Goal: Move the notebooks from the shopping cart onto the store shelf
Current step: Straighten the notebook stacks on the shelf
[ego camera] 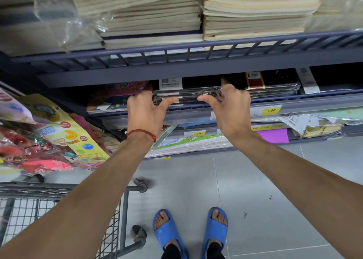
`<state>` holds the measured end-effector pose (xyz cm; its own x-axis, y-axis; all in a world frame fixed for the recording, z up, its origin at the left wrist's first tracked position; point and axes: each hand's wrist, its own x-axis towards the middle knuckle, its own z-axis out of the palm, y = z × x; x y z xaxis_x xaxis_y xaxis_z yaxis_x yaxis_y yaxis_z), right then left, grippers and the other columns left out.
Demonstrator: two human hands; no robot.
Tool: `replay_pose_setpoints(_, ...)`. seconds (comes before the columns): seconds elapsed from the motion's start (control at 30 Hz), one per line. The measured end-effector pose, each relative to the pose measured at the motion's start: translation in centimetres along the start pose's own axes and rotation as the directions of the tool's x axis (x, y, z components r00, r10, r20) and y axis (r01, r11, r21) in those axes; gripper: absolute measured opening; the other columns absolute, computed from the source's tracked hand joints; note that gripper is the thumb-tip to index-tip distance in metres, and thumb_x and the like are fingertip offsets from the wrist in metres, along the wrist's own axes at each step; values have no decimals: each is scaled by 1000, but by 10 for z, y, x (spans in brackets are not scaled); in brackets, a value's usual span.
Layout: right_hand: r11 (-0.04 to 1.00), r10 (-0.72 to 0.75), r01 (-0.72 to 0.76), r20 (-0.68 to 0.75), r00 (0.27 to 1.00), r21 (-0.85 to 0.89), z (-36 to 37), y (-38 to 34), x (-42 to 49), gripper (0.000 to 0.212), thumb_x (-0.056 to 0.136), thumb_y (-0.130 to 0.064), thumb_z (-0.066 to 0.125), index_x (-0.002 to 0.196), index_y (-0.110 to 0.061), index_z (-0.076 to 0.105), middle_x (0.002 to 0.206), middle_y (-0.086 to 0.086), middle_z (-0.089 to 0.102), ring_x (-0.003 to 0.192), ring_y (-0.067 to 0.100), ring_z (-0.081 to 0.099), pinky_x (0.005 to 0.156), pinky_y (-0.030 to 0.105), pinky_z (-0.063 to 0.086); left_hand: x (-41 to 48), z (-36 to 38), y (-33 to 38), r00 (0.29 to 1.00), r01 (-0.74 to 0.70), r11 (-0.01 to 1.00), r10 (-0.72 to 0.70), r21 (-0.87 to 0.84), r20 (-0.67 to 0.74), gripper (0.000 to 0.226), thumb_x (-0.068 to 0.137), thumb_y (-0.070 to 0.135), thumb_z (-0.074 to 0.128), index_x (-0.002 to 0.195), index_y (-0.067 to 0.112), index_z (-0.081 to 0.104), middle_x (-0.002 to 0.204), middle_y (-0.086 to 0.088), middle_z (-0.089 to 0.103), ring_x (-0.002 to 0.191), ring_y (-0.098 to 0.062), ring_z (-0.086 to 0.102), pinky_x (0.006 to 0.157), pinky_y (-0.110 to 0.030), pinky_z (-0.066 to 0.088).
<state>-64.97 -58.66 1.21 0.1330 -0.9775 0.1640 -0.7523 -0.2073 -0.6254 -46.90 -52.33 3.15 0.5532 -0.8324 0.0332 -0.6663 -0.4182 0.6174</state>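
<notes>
A stack of dark notebooks in clear plastic wrap (187, 95) lies on the store shelf (294, 105) under a white barcode label. My left hand (146, 113) grips the stack's left end, fingers behind it and thumb on the front edge. My right hand (228, 109) grips the right end in the same way. The wire shopping cart (64, 209) stands at the lower left, mostly hidden by my left forearm; its contents cannot be seen.
Tall piles of cream notebooks (245, 13) fill the shelf above. A second wrapped dark stack (273, 91) lies to the right, colourful books (115, 97) to the left. Lower shelves hold paper goods and yellow price tags (271, 111). Bagged toys (39, 141) hang at the left.
</notes>
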Motion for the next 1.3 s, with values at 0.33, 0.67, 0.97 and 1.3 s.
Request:
replay_pose_setpoints(0.33,1000,13,-13,39,999,13,0,0,2,52,83,-55,73,78,-9,49,56,1,51,52,18,45,54,34,36,5,5,1,998,66,998,-66,-10,20,66,76,59,73,55,5,42,55,-9,42,56,-6,24,62,-22,23)
replay_pose_setpoints(0.67,997,74,-69,309,948,-28,-6,-1,16,47,81,-46,79,87,-2,65,80,12,70,76,29,66,72,40,58,8,-6,-5,961,52,998,-56,22,271,47,84,46,72,66,17,39,99,-23,56,100,-31,43,80,-31,38)
replay_pose_setpoints(0.97,996,56,-25,394,917,-82,-19,-2,23,43,90,-40,72,96,0,58,85,15,67,80,30,63,71,37,53,18,-10,-10,949,68,998,-60,-13,309,44,88,39,70,61,18,42,95,-31,60,69,-33,49,83,-39,53)
replay_pose_setpoints(1.3,988,68,-15,352,934,-151,-17,-12,9,50,95,-43,63,62,-15,38,63,6,48,72,32,51,65,35,40,12,-14,-6,960,73,997,-78,28,269,43,93,38,64,63,19,38,103,-12,41,94,-27,43,98,-37,43)
